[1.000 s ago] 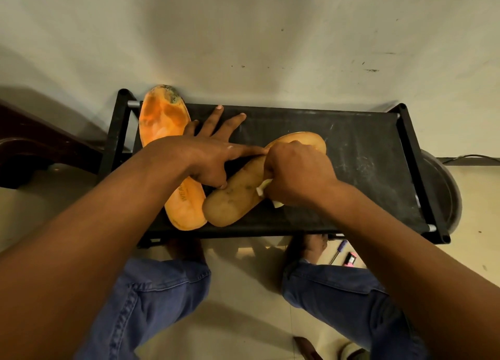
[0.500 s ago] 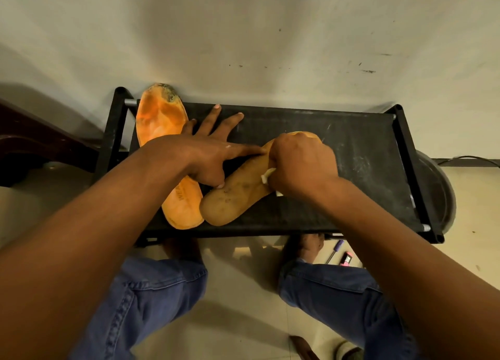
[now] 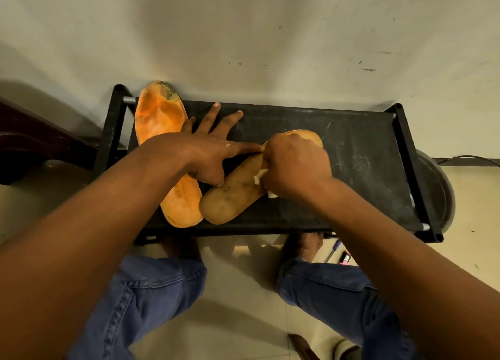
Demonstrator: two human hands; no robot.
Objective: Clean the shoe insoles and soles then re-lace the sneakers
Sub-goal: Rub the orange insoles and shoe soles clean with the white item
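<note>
Pressing my left hand [image 3: 208, 154], fingers spread, on the tan insole [image 3: 232, 197], I clutch a white wipe [image 3: 259, 176] in my right hand [image 3: 295, 167] against its middle. Its orange twin [image 3: 162, 121] lies just left on the black table [image 3: 351, 154].

Left hand [image 3: 208, 154] flat, fingers splayed, right hand [image 3: 295, 167] in curled grip, forearms converging

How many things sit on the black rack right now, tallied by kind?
Insoles: 2, the orange insole and the tan insole
White wipes: 1, the white wipe gripped by the right hand
Hands on the rack: 2, counting the left hand
Total: 5
</note>
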